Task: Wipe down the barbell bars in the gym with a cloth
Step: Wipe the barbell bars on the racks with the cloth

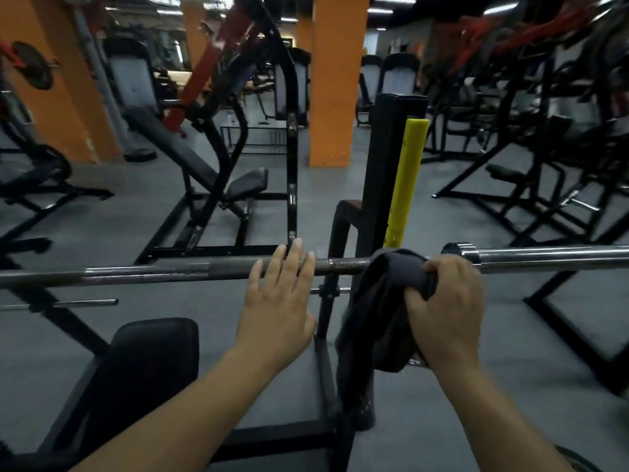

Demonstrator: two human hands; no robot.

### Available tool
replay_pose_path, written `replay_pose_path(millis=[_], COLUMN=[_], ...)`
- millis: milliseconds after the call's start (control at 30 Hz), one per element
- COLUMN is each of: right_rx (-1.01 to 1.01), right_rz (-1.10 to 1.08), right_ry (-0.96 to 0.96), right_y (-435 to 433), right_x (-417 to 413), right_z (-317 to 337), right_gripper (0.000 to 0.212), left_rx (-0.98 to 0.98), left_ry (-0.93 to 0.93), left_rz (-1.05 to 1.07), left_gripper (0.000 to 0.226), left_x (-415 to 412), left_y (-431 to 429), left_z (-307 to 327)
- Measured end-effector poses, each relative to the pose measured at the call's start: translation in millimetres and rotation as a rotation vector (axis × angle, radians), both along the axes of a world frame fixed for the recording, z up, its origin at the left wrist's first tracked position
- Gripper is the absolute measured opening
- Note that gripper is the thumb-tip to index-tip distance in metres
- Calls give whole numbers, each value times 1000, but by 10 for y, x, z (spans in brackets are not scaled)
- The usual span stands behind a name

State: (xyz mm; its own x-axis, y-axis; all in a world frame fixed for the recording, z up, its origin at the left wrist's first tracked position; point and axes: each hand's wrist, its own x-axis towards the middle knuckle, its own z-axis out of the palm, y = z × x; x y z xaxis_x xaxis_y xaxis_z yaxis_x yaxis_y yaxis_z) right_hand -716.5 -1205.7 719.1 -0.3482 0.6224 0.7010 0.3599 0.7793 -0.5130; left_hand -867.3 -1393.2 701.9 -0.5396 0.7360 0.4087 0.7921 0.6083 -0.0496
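My left hand (282,294) is flat, fingers straight and close together, fingertips reaching across the barbell bar (170,272). Pressing on it or hovering just above? I can't tell. My right hand (446,308) is curled tight round a dark cloth (388,291), a bunch of it in my fist. The cloth drapes over the bar between my two hands, and its loose end hangs down below them.

The bar lies straight ahead of both hands, level, its long axis running left to right across me. Left of my left hand goes a long run of shaft. Just right of my right hand sits the collar (459,252), and beyond it the chrome sleeve (551,255) runs out of view. So the cloth hand is nearer the sleeve end and the flat hand nearer the middle of the shaft.

I judge the coming move to be a sideways slide of the cloth along that axis, with my left steadying the bar. Just beyond the cloth the black rack upright (384,165) with its yellow strip (406,185) stands behind the bar, so the wipe has to work past it. Below my left forearm is a black bench pad (146,362). No bucket or bin shows near my hands.
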Motion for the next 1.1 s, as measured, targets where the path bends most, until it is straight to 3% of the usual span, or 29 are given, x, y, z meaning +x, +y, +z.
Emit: replay_pose_path(millis=[133, 267, 433, 667, 733, 833, 900, 1000, 1100], right_rx=[-188, -251, -72, 140, 92, -67, -41, 125, 194], right_rz=[-126, -136, -150, 56, 105, 3, -9, 134, 251], right_ry=[-5, -256, -402, -443, -455, -347, -350, -410, -656], right_y=[170, 174, 101, -98, 37, 212, 31, -194, 120], right_x=[-195, -406, -462, -600, -543, -476, -594, -761, -675], right_z=[97, 50, -89, -104, -46, 36, -3, -59, 94], right_gripper=[30, 40, 71, 52, 50, 49, 46, 49, 66], left_rx=[29, 42, 41, -46, -60, -57, -56, -49, -75], left_ry=[-5, 8, 12, -11, -20, -23, -31, -31, -21], left_rz=[-30, -44, -36, -35, -20, -11, 0, 26, 36], left_gripper=[89, 86, 84, 91, 92, 89, 90, 91, 89], left_x=[-103, -135, -234, -179, -183, -176, -169, -193, -239], left_y=[-38, -33, 78, 280, 307, 303, 285, 229, 179], left_z=[18, 50, 42, -54, -79, -111, -135, -140, -104])
